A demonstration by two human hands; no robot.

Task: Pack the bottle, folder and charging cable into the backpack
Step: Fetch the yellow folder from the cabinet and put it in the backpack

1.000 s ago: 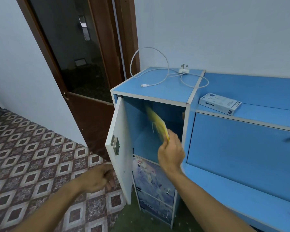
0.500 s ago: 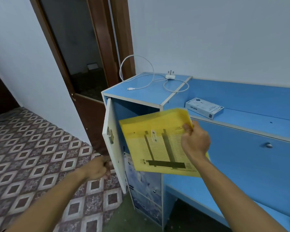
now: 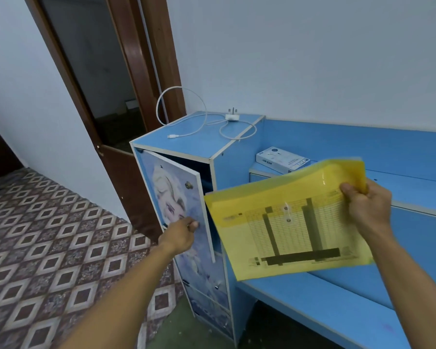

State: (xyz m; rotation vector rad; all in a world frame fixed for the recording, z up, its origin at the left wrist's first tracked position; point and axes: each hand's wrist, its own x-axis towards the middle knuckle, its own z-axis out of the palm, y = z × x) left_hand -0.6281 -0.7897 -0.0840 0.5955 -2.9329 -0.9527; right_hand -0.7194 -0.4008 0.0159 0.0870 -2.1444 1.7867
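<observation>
Holding a translucent yellow folder (image 3: 282, 222) by its upper right corner, the right hand (image 3: 368, 205) keeps its grip clamped on the plastic, through which a printed grid sheet shows, its text too blurred to read. Left of that grip, the left hand (image 3: 180, 234) presses curled fingers against the part-open cabinet door (image 3: 176, 197), the interior behind it dark and hidden. Beyond both, a white charging cable (image 3: 199, 122) lies coiled on the cabinet top; a small white box (image 3: 281, 158) on the desk (image 3: 413, 182) bears unreadable lettering.
</observation>
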